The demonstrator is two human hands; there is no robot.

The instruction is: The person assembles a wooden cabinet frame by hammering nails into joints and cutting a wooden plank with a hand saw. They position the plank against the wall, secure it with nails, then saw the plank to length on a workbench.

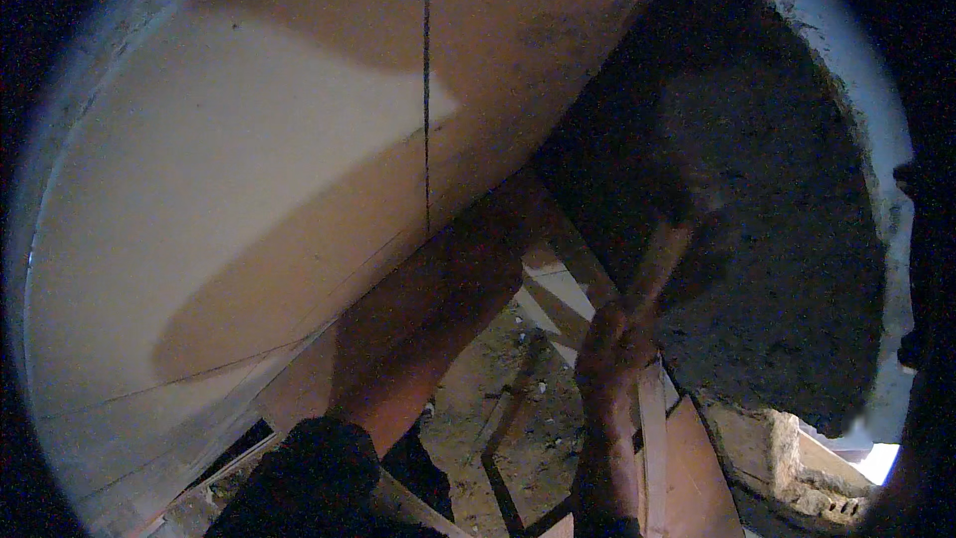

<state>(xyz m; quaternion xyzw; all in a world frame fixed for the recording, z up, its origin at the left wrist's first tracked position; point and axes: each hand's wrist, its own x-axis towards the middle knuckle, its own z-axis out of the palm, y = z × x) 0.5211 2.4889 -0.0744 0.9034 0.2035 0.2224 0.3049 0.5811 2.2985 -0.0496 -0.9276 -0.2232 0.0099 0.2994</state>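
The right grip (615, 351) is closed around the wooden handle of a hammer-like tool (665, 257). The handle slants up and to the right out of the fist, and the dark, blurred head lies beyond it, in front of the rough grey wall (787, 279); whether the two touch cannot be told. The right forearm drops from this grip almost straight down to a dark cuff at the lower edge.

The left grip (523, 197) is above and to the left of the right one, at the end of a bare forearm that crosses diagonally from a dark sleeve (299, 478). It lies in deep shadow by the lower edge of the big pale panel (169, 199), so I cannot tell whether its fingers are spread or closed on something.

Between the two grips, a narrow wooden board (580, 257) slants down toward the right fist, with pale, sunlit-looking flat pieces just to its left. Directly below the right grip, beside the forearm, runs an upright wooden strip (652, 443), and to the right of that a reddish-brown board (697, 463).

Farther down, between the forearms, is littered earthen ground (468, 389). The pale panel fills the space up and left of both grips, split by a dark vertical seam (427, 90) and crossed by broad shadows.
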